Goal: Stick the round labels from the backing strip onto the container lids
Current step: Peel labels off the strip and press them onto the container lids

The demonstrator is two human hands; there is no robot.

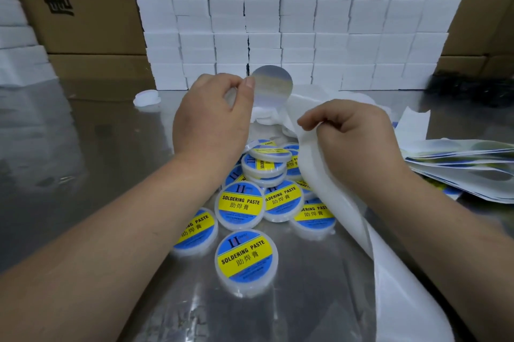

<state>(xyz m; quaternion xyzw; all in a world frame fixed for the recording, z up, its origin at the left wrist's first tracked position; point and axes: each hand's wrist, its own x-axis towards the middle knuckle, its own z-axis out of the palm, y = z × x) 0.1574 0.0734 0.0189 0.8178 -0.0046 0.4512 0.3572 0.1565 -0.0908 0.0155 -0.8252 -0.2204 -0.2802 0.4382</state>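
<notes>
Pinching one label (274,85), left hand (211,113); one backing strip (333,202), right hand (353,133).

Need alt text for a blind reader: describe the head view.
A left hand pinches a round silvery label while the right hand grips the white backing strip. Below lie piled round white containers with blue-and-yellow labelled lids.

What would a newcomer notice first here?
The round label, back side toward the camera, is pinched in the left hand mid-frame, while the right hand grips the white backing strip trailing to the lower right. Below the hands, a heap of blue-and-yellow labelled containers lies on the shiny table. Behind stands a wall of stacked white boxes.
</notes>
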